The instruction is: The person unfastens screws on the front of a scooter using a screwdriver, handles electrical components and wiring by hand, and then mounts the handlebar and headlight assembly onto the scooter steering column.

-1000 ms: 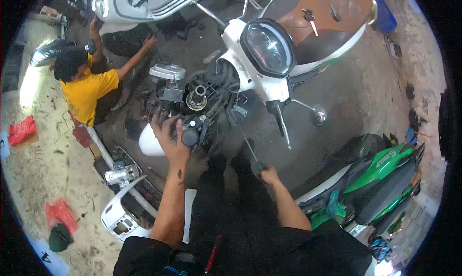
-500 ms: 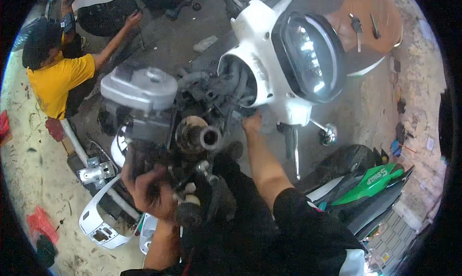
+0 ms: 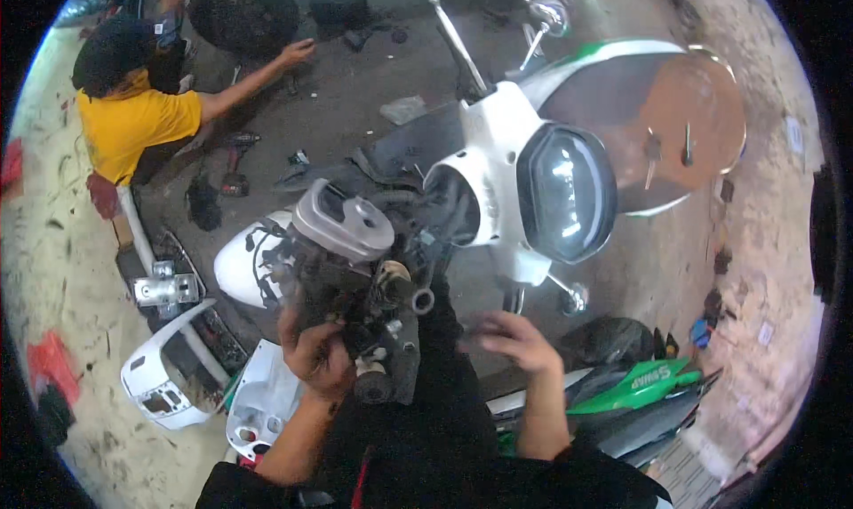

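In front of me stands a stripped scooter front end with a bare metal steering tube (image 3: 422, 301) and a grey plastic cover (image 3: 343, 220). My left hand (image 3: 318, 356) is at its near left side, fingers curled against dark parts. What they grip is hidden. My right hand (image 3: 515, 342), smeared by motion, is raised to the right of the tube. Its fingers are stretched out, and I see nothing held in them. Beyond it is a white scooter headlight housing (image 3: 498, 163) with a dark, clear-fronted lamp (image 3: 567, 194), cables running from its round opening.
A person in a yellow shirt (image 3: 142, 123) crouches at the far left, near a cordless drill (image 3: 235, 164). White panels (image 3: 169, 385) lie at the left. Keys (image 3: 653, 154) rest on a brown-topped surface at the right. Green and black bodywork (image 3: 626, 389) is at the lower right.
My right hand has drawn back from beneath the white headlight housing toward me. The view has shifted, so the housing and the far-left person appear lower. My left hand stays at the front end.
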Available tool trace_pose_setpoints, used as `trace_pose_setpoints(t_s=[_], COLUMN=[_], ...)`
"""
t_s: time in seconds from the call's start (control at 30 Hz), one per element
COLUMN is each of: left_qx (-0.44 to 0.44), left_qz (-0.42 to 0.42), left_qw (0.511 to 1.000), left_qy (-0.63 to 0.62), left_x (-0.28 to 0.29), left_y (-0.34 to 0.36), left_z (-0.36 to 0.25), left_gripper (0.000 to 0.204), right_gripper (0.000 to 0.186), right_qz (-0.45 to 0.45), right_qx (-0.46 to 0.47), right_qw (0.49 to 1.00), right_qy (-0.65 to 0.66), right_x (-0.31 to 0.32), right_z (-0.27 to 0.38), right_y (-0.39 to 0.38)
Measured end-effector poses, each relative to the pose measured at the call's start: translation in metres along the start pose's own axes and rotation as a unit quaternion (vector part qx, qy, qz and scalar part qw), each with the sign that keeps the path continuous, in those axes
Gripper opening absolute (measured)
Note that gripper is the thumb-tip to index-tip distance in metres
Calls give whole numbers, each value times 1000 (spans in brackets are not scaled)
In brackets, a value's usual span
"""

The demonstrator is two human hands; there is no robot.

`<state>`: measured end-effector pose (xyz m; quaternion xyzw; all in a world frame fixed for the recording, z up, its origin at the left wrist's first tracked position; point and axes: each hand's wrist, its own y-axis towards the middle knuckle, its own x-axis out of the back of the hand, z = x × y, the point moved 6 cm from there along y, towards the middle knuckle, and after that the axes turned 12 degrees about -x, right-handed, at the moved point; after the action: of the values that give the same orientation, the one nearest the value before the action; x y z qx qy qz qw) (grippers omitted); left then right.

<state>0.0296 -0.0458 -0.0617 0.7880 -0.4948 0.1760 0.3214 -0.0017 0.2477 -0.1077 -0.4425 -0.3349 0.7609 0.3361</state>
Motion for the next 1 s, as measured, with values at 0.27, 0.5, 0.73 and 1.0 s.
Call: trace_pose_setpoints(t_s=[0.27,0.5,0.73,1.0], left_qx=[44,31,147,140], left_qz=[-42,-16,62,68], left_qw=[998,998,986,987], left_qy=[34,51,51,-46], left_x=[14,11,31,21], left_y=[-17,-9,-48,-26], left_z=[1,-7,-3,-4], left_gripper=[13,10,23,32], right_gripper=[72,31,35,27], right_qz=[-243,-650,-627,-715], right_qx=[238,333,340,331], right_qw=[926,669,682,591], right_qy=[162,-140,-161,-171], right_x=[153,260,292,300], right_z=[106,199,220,220], right_y=[-117,-150,-109,-88])
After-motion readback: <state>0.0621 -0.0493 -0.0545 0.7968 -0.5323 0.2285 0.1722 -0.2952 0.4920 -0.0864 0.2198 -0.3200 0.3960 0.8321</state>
